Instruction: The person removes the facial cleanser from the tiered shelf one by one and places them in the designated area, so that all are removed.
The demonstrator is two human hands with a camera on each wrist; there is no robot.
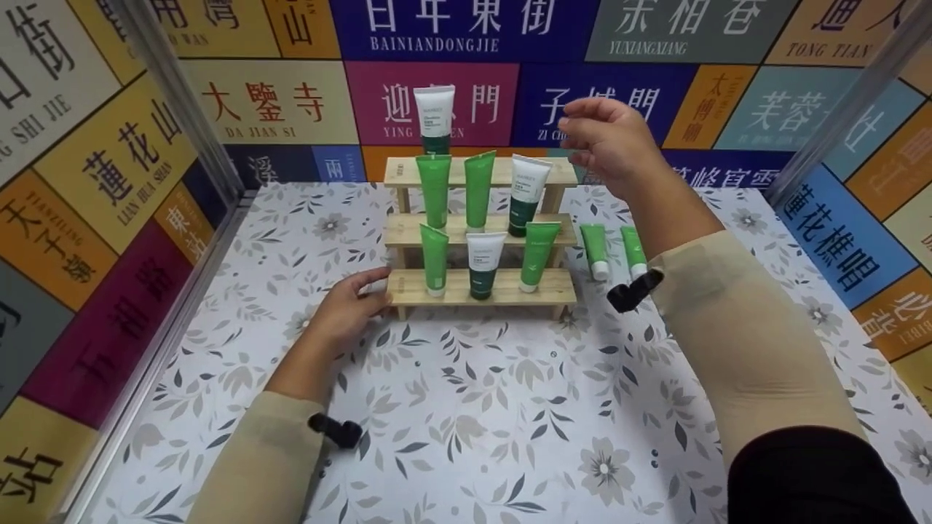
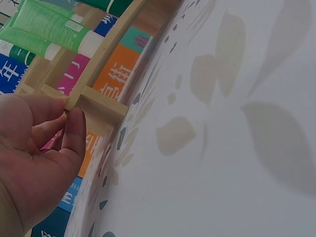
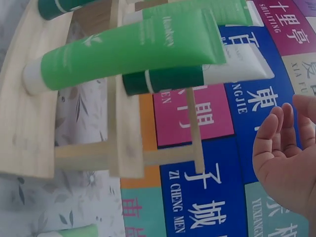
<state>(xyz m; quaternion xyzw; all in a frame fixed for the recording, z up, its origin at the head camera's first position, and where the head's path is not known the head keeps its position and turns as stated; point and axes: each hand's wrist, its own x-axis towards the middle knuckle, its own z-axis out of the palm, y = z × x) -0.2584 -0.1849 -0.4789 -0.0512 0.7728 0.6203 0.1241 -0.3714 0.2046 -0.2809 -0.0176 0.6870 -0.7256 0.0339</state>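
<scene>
A three-step wooden display stand bears squeeze tubes standing on their caps. With thumb and finger, my left hand pinches the left end of its lowest step, as the left wrist view also shows. On that step, a white and dark green tube stands between two green ones. Two green tubes and a white one occupy the middle step. The top step has a single white tube at its left. Raised beyond the stand's upper right, my right hand has loosely bent fingers and holds nothing.
Two more green tubes lie on the table right of the stand. A floral white cloth covers the table. Colourful panels with lettering enclose the back and both sides.
</scene>
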